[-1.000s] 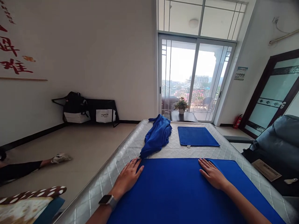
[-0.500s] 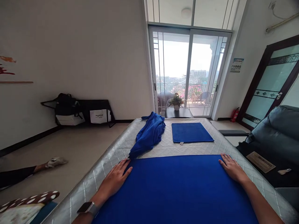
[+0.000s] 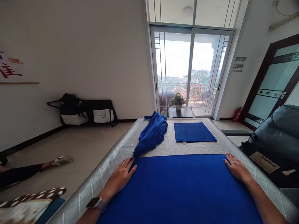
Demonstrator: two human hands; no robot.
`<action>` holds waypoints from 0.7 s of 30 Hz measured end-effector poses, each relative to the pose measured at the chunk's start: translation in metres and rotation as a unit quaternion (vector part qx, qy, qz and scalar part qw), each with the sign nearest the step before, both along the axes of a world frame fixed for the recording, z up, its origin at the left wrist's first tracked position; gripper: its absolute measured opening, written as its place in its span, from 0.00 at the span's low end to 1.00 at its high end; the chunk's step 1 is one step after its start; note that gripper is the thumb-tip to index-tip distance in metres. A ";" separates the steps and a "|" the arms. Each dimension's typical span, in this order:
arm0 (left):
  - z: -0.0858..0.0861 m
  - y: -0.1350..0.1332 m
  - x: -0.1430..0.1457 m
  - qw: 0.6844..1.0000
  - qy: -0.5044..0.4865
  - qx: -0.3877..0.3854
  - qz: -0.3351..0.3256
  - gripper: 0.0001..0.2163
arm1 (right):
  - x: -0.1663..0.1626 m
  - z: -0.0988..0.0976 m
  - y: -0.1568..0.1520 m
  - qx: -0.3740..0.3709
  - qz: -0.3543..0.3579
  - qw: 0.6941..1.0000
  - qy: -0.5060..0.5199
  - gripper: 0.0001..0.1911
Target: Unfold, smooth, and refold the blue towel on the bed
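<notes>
Pressing palms-down: left hand (image 3: 120, 179) and right hand (image 3: 235, 168) lie open, fingers extended, on far corners of blue towel (image 3: 182, 186), apparently pinning it smooth on mattress (image 3: 105, 174).

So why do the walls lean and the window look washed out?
Head view: the wide lens tilts the walls outward; daylight through the sliding glass door whites out the sky; the blue towel between the left hand and right hand is sharp, evenly lit.

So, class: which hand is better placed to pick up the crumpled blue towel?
Probably the left hand: it lies at the far left corner of the spread towel, beside the trailing end of the crumpled towel. The right hand rests flat at the far right corner.
</notes>
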State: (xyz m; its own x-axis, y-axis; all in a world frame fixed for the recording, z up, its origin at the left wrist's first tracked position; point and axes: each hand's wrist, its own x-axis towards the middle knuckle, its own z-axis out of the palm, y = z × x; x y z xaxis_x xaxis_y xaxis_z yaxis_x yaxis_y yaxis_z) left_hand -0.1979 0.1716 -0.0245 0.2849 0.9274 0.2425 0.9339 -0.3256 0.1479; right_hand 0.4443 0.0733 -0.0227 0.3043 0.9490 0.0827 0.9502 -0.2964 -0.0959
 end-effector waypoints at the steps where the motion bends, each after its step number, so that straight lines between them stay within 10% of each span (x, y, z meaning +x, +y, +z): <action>1: 0.001 -0.001 0.001 1.000 -0.006 -0.004 0.001 0.29 | 0.001 -0.001 0.001 0.001 -0.001 1.000 -0.006 0.37; 11: 0.004 -0.005 0.005 1.000 -0.028 0.004 0.011 0.30 | -0.025 0.014 -0.002 0.045 -0.005 0.991 -0.124 0.32; 21: 0.012 -0.010 0.009 0.999 -0.032 -0.007 0.019 0.31 | -0.277 0.064 -0.011 -0.005 0.303 0.952 0.039 0.31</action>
State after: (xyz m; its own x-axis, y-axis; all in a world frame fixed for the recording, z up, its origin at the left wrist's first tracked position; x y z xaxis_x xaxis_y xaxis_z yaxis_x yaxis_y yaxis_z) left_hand -0.1887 0.1620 -0.0126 0.2342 0.9404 0.2464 0.9339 -0.2880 0.2117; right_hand 0.1671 0.0626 0.0411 -0.2937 0.9532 0.0721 0.9375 0.3020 -0.1731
